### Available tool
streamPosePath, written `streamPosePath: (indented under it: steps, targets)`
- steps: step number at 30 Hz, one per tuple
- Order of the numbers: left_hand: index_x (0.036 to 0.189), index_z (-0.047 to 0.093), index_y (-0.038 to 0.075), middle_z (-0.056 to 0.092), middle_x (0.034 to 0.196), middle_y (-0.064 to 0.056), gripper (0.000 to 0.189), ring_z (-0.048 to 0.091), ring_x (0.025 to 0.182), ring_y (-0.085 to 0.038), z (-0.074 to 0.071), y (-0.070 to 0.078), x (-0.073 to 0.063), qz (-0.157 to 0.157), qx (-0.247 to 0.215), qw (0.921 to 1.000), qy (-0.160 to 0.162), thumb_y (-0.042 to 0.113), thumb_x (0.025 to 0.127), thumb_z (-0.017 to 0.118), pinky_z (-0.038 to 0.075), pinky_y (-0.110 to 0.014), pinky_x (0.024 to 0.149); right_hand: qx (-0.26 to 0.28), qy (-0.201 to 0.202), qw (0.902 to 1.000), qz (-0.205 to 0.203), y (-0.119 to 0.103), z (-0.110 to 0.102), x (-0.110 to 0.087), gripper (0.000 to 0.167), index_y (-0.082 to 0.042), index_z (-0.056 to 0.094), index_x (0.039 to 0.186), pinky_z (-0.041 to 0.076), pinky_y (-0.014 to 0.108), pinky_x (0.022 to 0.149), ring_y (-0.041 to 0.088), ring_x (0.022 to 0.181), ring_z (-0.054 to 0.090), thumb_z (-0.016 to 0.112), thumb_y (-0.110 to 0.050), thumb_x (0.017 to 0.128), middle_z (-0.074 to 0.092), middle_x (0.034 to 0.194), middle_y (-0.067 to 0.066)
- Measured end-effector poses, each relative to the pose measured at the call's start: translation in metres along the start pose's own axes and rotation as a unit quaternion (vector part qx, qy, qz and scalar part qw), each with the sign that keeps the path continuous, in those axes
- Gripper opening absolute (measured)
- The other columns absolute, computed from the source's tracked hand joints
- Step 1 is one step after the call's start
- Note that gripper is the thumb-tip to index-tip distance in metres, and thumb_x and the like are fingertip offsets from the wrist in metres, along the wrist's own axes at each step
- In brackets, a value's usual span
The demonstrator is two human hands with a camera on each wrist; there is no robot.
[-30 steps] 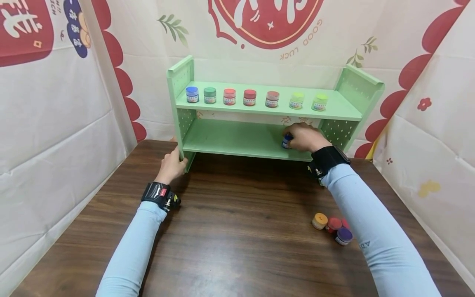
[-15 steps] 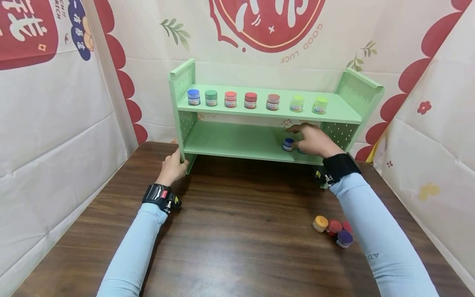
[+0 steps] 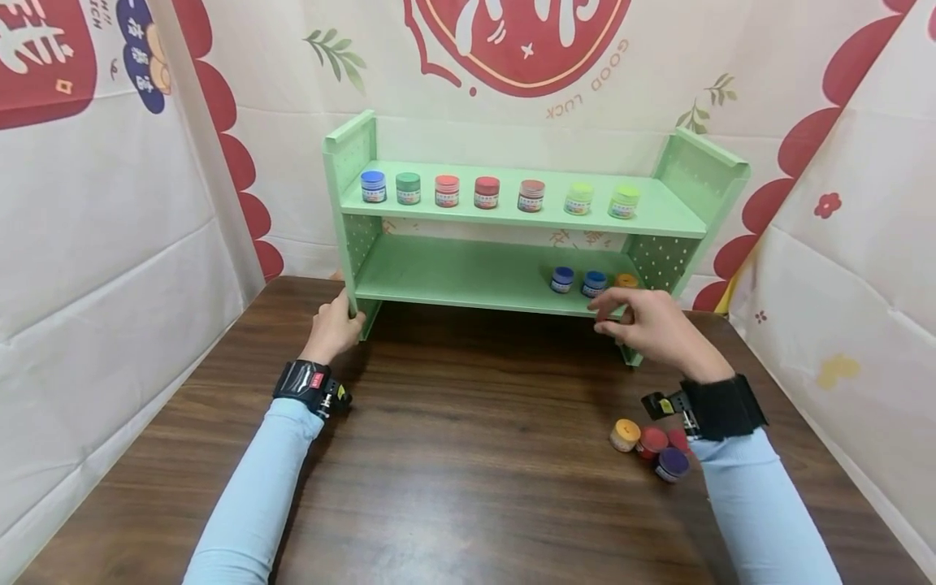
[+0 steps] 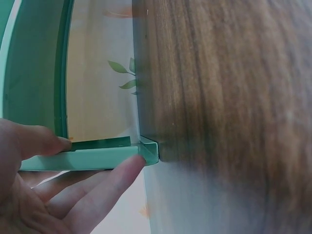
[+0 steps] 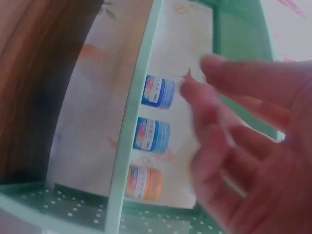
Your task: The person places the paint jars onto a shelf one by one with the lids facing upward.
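Observation:
My left hand [image 3: 334, 329] grips the lower left side panel of a light green two-tier shelf [image 3: 446, 264]. In the left wrist view the thumb [image 4: 46, 139] lies on one side of the panel's edge and the fingers on the other. The right hand [image 3: 651, 327] holds nothing, its fingers loosely bent, in front of the lower tier's right end. Behind it on that tier stand a dark blue paint jar [image 3: 562, 279], a lighter blue jar [image 3: 594, 283] and an orange jar [image 3: 626, 280], the last partly hidden by the hand in the head view.
Several paint jars line the upper tier, from a blue jar [image 3: 374, 187] to a lime green jar [image 3: 624, 201]. On the brown table [image 3: 439, 455], a yellow-orange jar [image 3: 625, 435], a red jar [image 3: 652, 443] and a purple jar [image 3: 672, 464] cluster near the right forearm. Printed cloth surrounds the table.
My right hand has let go of the dark blue jar on the lower tier and drawn back toward me and rightward, uncovering the two jars beside it. The left hand keeps its hold.

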State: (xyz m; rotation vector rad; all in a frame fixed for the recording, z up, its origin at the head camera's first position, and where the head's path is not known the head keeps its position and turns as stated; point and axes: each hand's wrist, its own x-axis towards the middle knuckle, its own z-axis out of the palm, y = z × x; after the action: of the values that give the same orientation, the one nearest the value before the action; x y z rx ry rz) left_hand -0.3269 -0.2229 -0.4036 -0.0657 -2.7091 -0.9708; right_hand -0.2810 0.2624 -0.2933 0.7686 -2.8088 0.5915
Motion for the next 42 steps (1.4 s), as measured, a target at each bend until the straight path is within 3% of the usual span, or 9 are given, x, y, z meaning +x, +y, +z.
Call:
streamPosePath:
  steps: [8,13,17,21,27,34,42]
  targets:
    - [0.131,0.052,0.002,0.066,0.105,-0.026,0.033,0.065,0.095,-0.041,0.0,0.001,0.001,0.0,0.007,1.0,-0.005,0.015,0.101,0.052,0.052,-0.057,0.085,-0.003,-0.121,0.9923,0.024,0.01,0.011,-0.03,0.03,-0.01,0.071,0.116,0.05,0.031,0.073,0.014,0.083,0.066,0.081,-0.016,0.089,0.073,0.089,-0.005]
    - [0.133,0.051,0.001,0.066,0.106,-0.026,0.034,0.064,0.096,-0.042,-0.002,0.002,0.0,0.001,0.008,1.0,-0.005,0.015,0.102,0.051,0.052,-0.058,0.085,0.018,-0.172,0.9839,0.045,0.019,0.016,-0.039,0.039,-0.007,0.07,0.12,0.051,0.034,0.076,0.016,0.087,0.063,0.084,-0.02,0.086,0.073,0.095,0.0]
    - [0.134,0.05,0.0,0.066,0.108,-0.028,0.036,0.064,0.097,-0.042,-0.003,0.002,0.0,-0.004,0.008,0.9999,-0.009,0.015,0.102,0.05,0.052,-0.058,0.086,0.056,-0.25,0.9633,0.081,0.025,0.019,-0.043,0.049,-0.004,0.067,0.124,0.053,0.035,0.077,0.018,0.092,0.063,0.087,-0.02,0.082,0.071,0.103,0.007]
    - [0.135,0.05,0.0,0.066,0.108,-0.028,0.037,0.064,0.096,-0.041,-0.002,0.002,0.0,-0.003,0.006,0.9999,-0.012,0.015,0.102,0.05,0.052,-0.057,0.085,0.077,-0.315,0.9395,0.11,0.027,0.026,-0.046,0.043,-0.004,0.069,0.115,0.054,0.034,0.076,0.019,0.091,0.063,0.089,-0.016,0.078,0.07,0.102,0.008]
    - [0.13,0.052,0.0,0.066,0.097,-0.025,0.033,0.066,0.094,-0.042,0.0,-0.001,-0.001,0.002,0.008,1.0,-0.004,0.015,0.101,0.051,0.052,-0.057,0.084,0.058,-0.325,0.9363,0.12,0.028,0.036,-0.044,0.028,-0.008,0.074,0.097,0.051,0.031,0.073,0.016,0.085,0.06,0.089,-0.011,0.075,0.069,0.093,0.002]
    - [0.129,0.052,0.001,0.067,0.092,-0.022,0.032,0.066,0.09,-0.04,-0.001,-0.002,0.0,0.009,0.006,0.9999,-0.002,0.015,0.1,0.051,0.052,-0.055,0.082,0.053,-0.33,0.9337,0.129,0.029,0.033,-0.045,0.033,-0.01,0.072,0.095,0.049,0.032,0.071,0.016,0.082,0.058,0.093,-0.015,0.071,0.067,0.092,0.002]
    - [0.13,0.052,0.001,0.068,0.098,-0.025,0.033,0.066,0.095,-0.044,0.0,-0.004,0.001,0.004,0.009,0.9999,-0.001,0.016,0.1,0.051,0.052,-0.059,0.085,0.065,-0.351,0.9213,0.155,0.033,0.035,-0.042,0.032,-0.01,0.071,0.098,0.05,0.032,0.073,0.018,0.086,0.058,0.092,-0.014,0.074,0.066,0.096,0.003]
